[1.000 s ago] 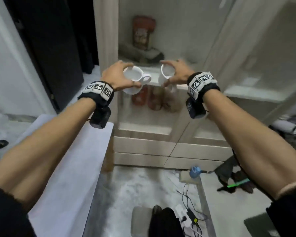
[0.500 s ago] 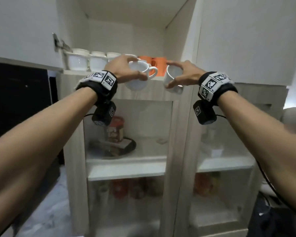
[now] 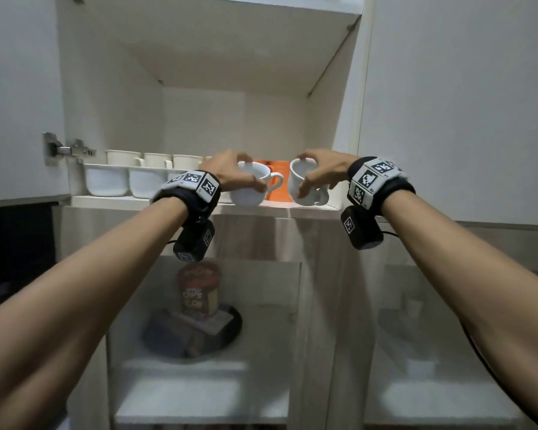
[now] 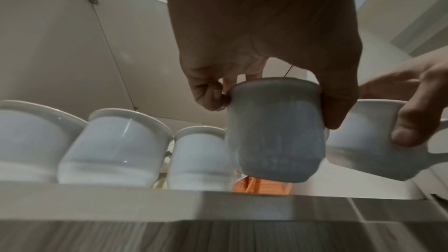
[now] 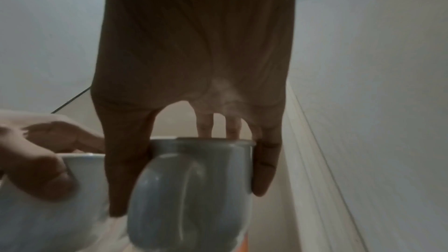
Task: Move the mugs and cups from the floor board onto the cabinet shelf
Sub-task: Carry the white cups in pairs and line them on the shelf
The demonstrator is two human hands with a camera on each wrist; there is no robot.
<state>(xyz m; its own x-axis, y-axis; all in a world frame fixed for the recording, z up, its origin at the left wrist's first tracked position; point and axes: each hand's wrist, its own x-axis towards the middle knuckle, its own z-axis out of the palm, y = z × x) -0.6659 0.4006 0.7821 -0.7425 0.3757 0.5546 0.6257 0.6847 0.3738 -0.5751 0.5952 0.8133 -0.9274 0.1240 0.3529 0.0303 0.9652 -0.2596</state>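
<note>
My left hand (image 3: 244,173) grips a white cup (image 3: 249,190) by its rim from above, handle pointing right. My right hand (image 3: 306,173) grips a white mug (image 3: 305,187) the same way. Both are held side by side at the front edge of the cabinet shelf (image 3: 168,202). In the left wrist view my cup (image 4: 276,131) hangs just above the shelf lip (image 4: 145,198), with the other mug (image 4: 363,141) to its right. In the right wrist view the mug (image 5: 194,189) has its handle towards the camera.
Several white cups (image 3: 106,181) stand in two rows on the left of the shelf. Orange mugs (image 3: 275,181) stand behind the held cups. The cabinet door and its hinge (image 3: 59,148) are at the left, and a side wall (image 3: 348,135) is close on the right.
Both hands have lifted their cups from low in front of the lower cabinet up to the top shelf's front edge. The view has tilted up with them.
</note>
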